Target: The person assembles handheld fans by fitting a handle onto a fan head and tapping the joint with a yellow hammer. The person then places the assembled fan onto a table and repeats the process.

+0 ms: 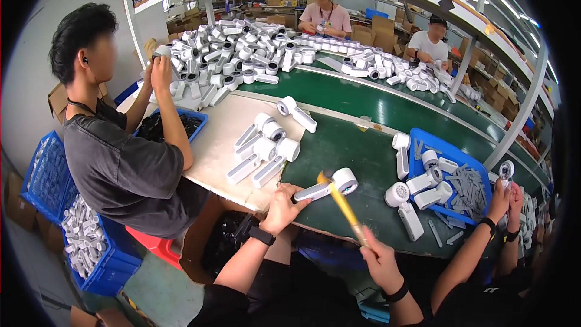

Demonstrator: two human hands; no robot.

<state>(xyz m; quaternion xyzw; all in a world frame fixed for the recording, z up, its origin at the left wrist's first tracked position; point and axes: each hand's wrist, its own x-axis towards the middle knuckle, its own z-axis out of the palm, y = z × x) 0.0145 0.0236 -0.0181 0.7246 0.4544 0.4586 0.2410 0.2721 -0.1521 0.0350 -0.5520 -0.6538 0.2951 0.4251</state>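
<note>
The left hand (283, 209) has its fingers closed on the handle end of a white-and-grey device (317, 191) lying by the worktop's near edge; the right hand (382, 260) grips a yellow-handled hammer (346, 209). A pale sheet (219, 139) covers the green worktop (351, 139)'s left part; a blue tray (455, 151) sits toward its far right. The left forearm slants rightward, the right leftward.

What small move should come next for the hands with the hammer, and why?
Probably a light tap on the white-and-grey gadget: the right hand holds the hammer with its head over the gadget's handle, while the left hand steadies that handle's free end. Whether the hammer touches it, I can't tell.
</note>
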